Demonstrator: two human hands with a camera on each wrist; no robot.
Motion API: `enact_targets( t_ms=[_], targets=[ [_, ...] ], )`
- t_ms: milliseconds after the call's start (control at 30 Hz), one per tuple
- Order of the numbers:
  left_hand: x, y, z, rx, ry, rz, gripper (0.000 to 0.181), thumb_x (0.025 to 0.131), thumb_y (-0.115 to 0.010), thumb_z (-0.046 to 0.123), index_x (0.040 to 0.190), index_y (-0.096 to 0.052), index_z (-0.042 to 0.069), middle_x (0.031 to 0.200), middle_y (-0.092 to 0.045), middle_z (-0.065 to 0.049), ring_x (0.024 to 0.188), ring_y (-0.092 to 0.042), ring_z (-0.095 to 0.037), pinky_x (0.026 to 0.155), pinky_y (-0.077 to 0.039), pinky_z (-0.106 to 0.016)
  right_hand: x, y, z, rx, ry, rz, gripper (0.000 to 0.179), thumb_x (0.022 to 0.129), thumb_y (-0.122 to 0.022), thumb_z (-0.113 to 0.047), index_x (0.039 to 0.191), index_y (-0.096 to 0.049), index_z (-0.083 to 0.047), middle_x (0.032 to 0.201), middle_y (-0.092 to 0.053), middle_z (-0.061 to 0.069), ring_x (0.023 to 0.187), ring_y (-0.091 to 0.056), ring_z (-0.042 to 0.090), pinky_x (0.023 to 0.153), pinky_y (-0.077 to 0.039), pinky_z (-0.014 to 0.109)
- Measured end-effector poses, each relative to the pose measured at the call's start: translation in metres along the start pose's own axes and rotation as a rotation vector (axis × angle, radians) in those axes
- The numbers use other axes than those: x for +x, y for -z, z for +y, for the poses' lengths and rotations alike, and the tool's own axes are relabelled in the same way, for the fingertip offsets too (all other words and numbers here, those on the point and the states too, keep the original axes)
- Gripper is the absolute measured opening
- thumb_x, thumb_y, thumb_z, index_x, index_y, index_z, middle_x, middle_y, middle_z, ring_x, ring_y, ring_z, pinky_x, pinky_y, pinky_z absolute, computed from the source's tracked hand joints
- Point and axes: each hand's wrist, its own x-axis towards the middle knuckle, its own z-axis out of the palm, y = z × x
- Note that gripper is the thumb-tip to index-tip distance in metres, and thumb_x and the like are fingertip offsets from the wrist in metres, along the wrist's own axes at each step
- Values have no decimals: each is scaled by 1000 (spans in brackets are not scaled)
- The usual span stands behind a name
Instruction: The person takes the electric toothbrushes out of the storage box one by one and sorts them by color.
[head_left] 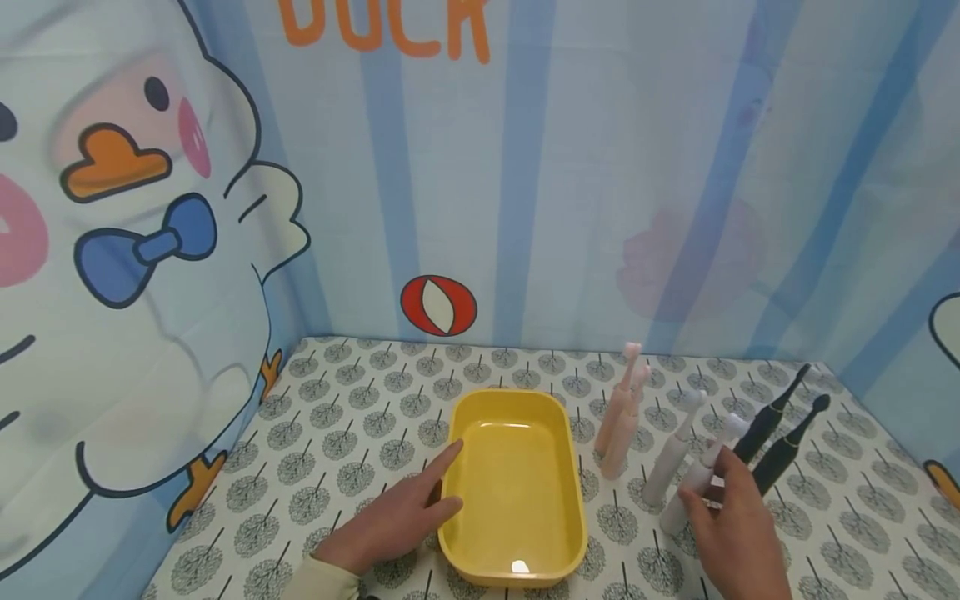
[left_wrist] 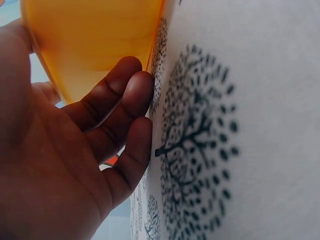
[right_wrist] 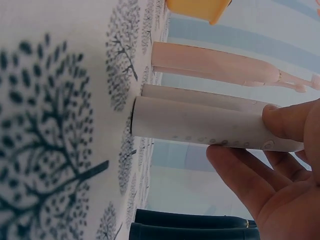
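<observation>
A yellow rectangular tray [head_left: 517, 492] sits on the patterned cloth, in front of me. My left hand [head_left: 401, 517] rests at its left side, thumb and index finger spread along the rim; the other fingers [left_wrist: 137, 95] lie loosely bent beside the outer wall in the left wrist view. With thumb and fingertips, my right hand [head_left: 738, 529] pinches the nearer white electric toothbrush [head_left: 699, 479], which stands upright. Its base meets the cloth in the right wrist view. A second white electric toothbrush [head_left: 667, 458] stands close behind it.
Two pink electric toothbrushes [head_left: 622, 421] stand between the tray and the white ones. Two black electric toothbrushes [head_left: 780, 454] stand to the right, just beyond my right hand. A printed curtain [head_left: 465, 167] hangs behind the table's far edge.
</observation>
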Motion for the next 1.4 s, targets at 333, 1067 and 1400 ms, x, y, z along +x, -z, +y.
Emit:
enact_targets(
  t_ms=[333, 1067, 1400],
  targets=[
    [1, 1, 0, -8, 20, -10, 66, 90, -43, 58, 144, -8, 46, 128, -51, 1, 111, -49, -12, 95, -38, -44, 0, -3, 0, -3, 40, 30, 68, 82, -65, -5, 139, -28, 3, 123, -43, 24, 96, -56, 39, 70, -53, 41],
    [1, -2, -2, 25, 13, 8, 67, 89, -42, 60, 144, -5, 47, 124, -52, 2, 98, -51, -9, 89, -41, -42, -2, -3, 5, -30, 47, -4, 69, 80, -68, -9, 136, -31, 4, 116, -45, 25, 92, -57, 40, 67, -53, 40],
    [1, -2, -2, 18, 3, 8, 67, 90, -43, 56, 145, -7, 44, 124, -54, 3, 105, -51, -8, 93, -40, -42, -1, 5, 7, 2, 124, 52, 78, 77, -72, -10, 139, -27, 3, 118, -42, 25, 98, -52, 41, 71, -52, 44]
  ],
)
